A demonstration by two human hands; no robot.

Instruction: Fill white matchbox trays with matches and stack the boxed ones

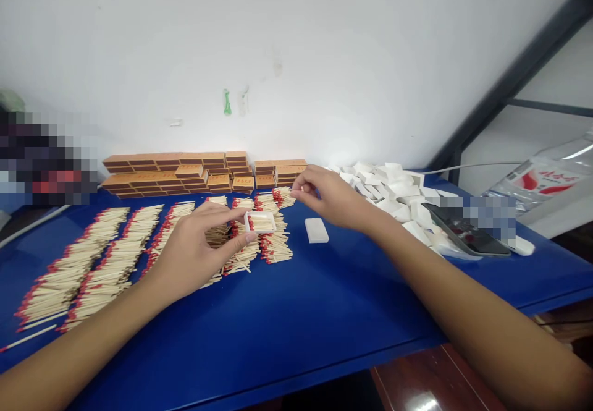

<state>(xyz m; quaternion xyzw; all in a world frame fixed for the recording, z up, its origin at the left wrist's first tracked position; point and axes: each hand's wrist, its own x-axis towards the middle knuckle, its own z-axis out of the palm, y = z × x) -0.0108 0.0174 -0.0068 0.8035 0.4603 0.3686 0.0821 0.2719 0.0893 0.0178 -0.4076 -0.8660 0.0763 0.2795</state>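
Observation:
My left hand (pixel 194 244) grips a small white matchbox tray (pixel 266 224) between thumb and fingers. Several red-headed matches (pixel 254 222) lie inside it, towards its left end. My right hand (pixel 328 194) is closed in a pinch at the far right end of the match rows, with small pale match ends just showing at its fingertips. Right beside those fingertips is a bunch of loose matches (pixel 282 197). Another white tray (pixel 316 230) lies on the blue table (pixel 259 330), below my right hand. My left hand partly covers the middle rows.
Long rows of matches (pixel 99 250) spread across the left side. Orange-brown matchboxes (pixel 157 179) are stacked along the wall. At right lie a heap of white trays (pixel 393 191) and a phone (pixel 466 228). A clear plastic bottle (pixel 546 173) is beyond the phone.

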